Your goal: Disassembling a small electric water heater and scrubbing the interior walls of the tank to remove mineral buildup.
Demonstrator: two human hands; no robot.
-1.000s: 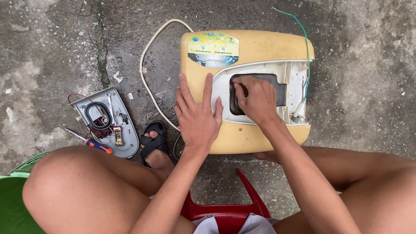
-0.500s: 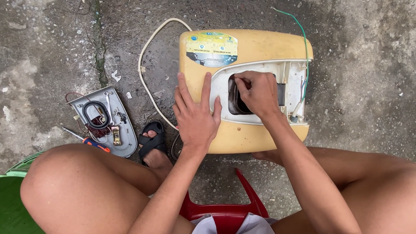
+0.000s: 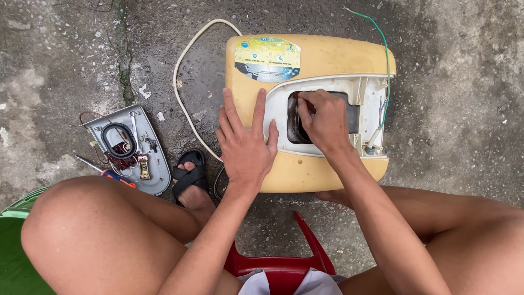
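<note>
A yellowed plastic appliance casing (image 3: 327, 60) lies flat on the concrete, its white inner panel exposed with a dark rectangular opening (image 3: 297, 128). My left hand (image 3: 245, 145) rests flat on the casing's left part, fingers spread. My right hand (image 3: 325, 120) is bunched over the dark opening, fingertips pinching at something inside that I cannot make out. A white cord (image 3: 183, 104) loops from the casing's left side, and a green wire (image 3: 385, 60) runs along its right edge.
A grey removed cover (image 3: 158, 164) lies at left holding a black ring, red wires and small metal parts. A screwdriver with orange-blue handle (image 3: 112, 175) sits beside it. My sandalled foot (image 3: 188, 177), a red plastic stool (image 3: 284, 267) and a green object (image 3: 13, 251) are near.
My right hand has shifted slightly left within the dark opening, fingers curling tighter. My left hand stays pressed flat on the casing.
</note>
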